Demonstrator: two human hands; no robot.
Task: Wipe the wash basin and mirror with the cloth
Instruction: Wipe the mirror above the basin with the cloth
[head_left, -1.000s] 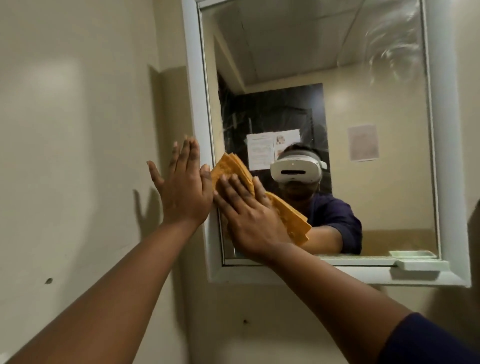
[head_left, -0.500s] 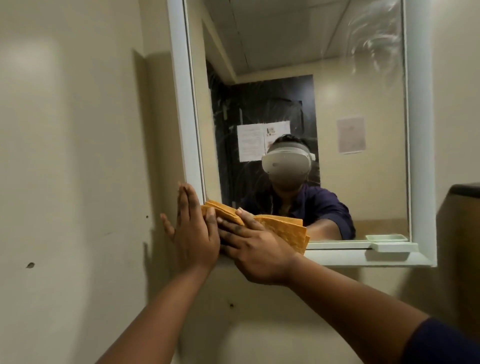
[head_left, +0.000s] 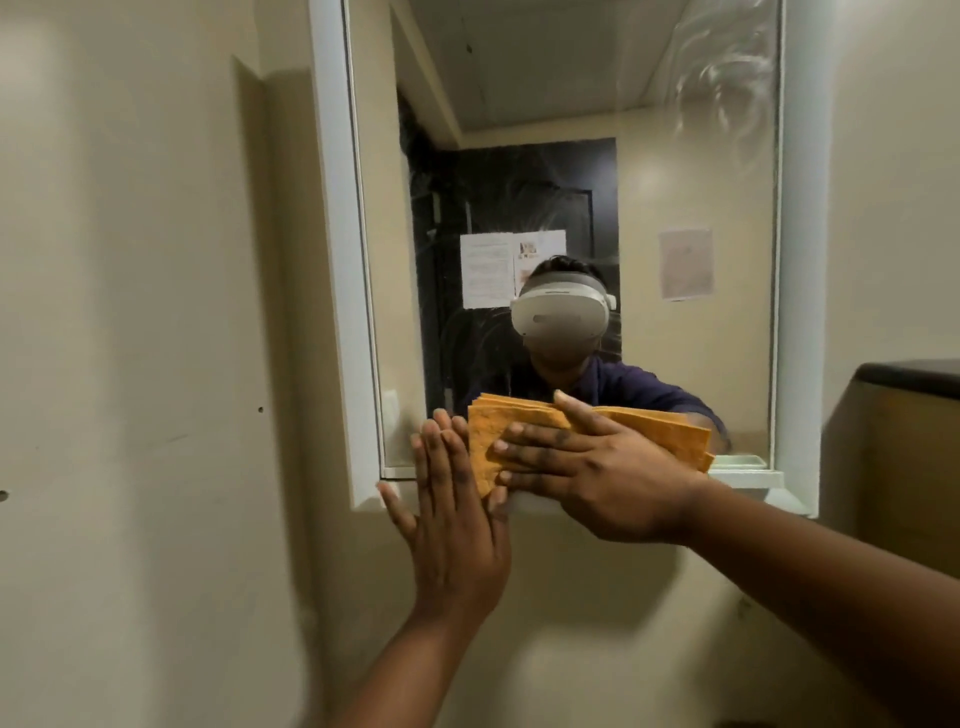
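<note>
Cloth (head_left: 524, 436) pressed flat on mirror (head_left: 571, 156) by right hand (head_left: 592, 467), left hand (head_left: 452, 519) flat on frame (head_left: 337, 208) corner.

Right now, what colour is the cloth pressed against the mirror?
Orange-yellow, seen best in the head view: the folded cloth lies under the right hand.

Glossy smeared mirror (head_left: 571, 156), matt orange cloth (head_left: 488, 431)
</note>
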